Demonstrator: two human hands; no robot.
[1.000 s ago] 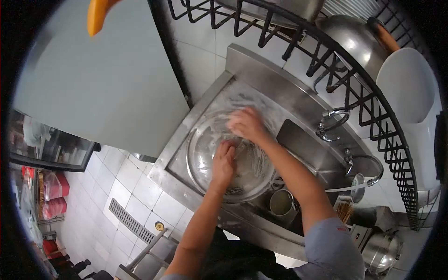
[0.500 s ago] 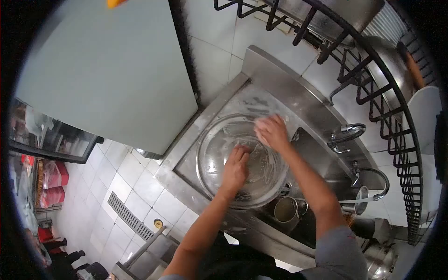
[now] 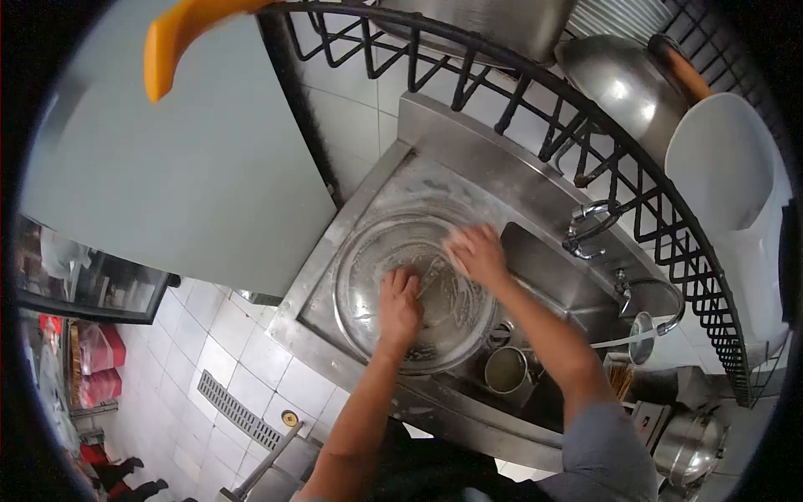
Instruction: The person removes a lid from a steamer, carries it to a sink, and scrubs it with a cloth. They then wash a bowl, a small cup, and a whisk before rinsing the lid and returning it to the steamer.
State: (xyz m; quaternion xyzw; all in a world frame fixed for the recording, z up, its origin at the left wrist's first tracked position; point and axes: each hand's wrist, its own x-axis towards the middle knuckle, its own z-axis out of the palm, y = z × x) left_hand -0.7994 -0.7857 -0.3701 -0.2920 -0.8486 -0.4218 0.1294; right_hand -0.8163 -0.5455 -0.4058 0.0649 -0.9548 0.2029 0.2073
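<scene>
A wide round metal basin (image 3: 355,322), streaked with whitish suds, lies on the steel drainboard beside the sink. Over its left-centre part is my left hand (image 3: 400,305), fingers curled down toward the wet surface; whatever is under them is hidden. My right hand (image 3: 475,253) is at the basin's upper right, bent at the wrist with its fingers drawn together and slightly blurred. I cannot make out anything in it.
Right of the basin is the sink bowl (image 3: 535,259), with a metal pot (image 3: 506,371) near its front. Two taps, one a chrome faucet (image 3: 585,230), stand behind. A black wire rack (image 3: 523,100) holding pans and an orange-handled utensil hangs overhead. A grey panel (image 3: 176,167) rises at left.
My view has shifted, so more of the overhead rack and the orange handle shows. The right hand has moved slightly over the basin; both hands stay at it.
</scene>
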